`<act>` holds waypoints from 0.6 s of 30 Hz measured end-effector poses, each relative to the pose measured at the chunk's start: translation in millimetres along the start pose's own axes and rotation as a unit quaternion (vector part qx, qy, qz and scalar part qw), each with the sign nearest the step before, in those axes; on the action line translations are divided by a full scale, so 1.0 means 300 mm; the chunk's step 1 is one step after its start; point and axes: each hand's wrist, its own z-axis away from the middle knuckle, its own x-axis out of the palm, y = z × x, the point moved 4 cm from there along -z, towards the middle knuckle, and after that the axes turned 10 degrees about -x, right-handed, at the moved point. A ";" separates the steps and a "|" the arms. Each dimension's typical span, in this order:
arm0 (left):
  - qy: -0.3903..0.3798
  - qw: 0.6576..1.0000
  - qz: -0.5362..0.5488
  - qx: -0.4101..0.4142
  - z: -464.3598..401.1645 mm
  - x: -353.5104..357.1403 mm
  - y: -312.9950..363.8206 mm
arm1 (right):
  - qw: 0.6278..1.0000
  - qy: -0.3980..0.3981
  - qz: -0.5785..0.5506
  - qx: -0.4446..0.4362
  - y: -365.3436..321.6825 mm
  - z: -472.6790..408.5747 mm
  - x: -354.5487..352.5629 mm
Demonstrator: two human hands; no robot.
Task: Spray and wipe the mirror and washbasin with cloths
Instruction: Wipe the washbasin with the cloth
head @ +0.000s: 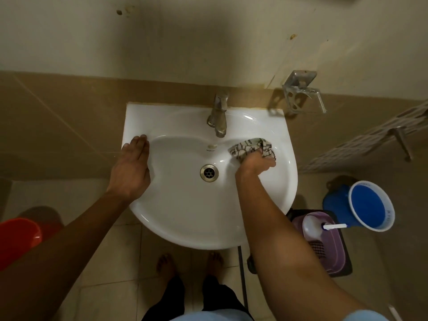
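A white washbasin (185,218) is fixed to the tiled wall below me, with a metal tap (218,117) at its back and a steel drain (209,173) in the middle. My right hand (254,163) is inside the bowl at the right of the drain, gripping a checked cloth (251,147) pressed against the bowl's back right wall. My left hand (133,167) lies flat on the basin's left rim, fingers together and holding nothing. A white spray bottle (311,224) lies in a purple basket (328,249) on the floor at the right. No mirror is in view.
A blue mug (370,205) stands on the floor right of the basin, beside the basket. A red bucket (18,237) sits at the left edge. A metal holder (301,91) and a white grid shelf (375,135) hang on the wall at right. My bare feet (190,262) stand under the basin.
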 end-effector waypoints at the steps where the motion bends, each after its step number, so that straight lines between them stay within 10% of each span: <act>1: 0.000 1.000 0.003 -0.001 0.000 0.000 0.000 | 0.999 -0.002 -0.028 0.016 -0.002 0.000 0.033; 11: 0.003 1.000 0.028 0.000 0.005 -0.003 -0.004 | 0.973 -0.212 0.042 0.083 0.274 0.238 0.182; 16: 0.004 1.000 0.028 0.003 0.008 -0.004 -0.002 | 0.932 -0.302 0.197 -0.047 0.265 0.371 0.201; 18: 0.002 1.000 0.027 0.003 0.006 0.001 -0.005 | 0.855 -0.367 0.337 -0.145 0.281 0.433 0.223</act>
